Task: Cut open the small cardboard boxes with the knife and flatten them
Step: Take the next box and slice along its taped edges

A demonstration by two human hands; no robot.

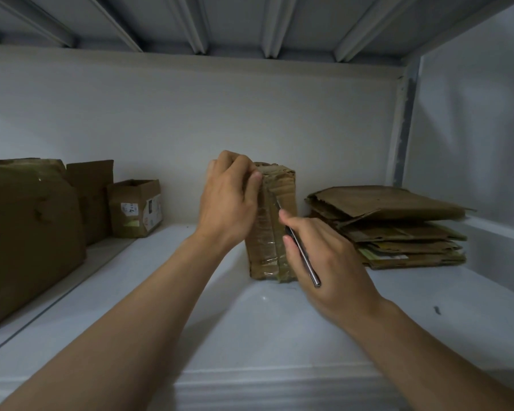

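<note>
White shelf [190, 307]. Large boxes [27, 232] left, flattened stack [398, 226] right. Taped box [282, 185] upright at centre, between them. Left hand [229, 203] curled over its top. Right hand [324, 262] pinches knife [303, 253], blade tip on tape.

On the shelf [250, 336], opened boxes [27, 232] block the left end and a flattened cardboard stack [392, 226] the right — between them the taped box [264, 250] stands, with bare passable strips either side.
</note>
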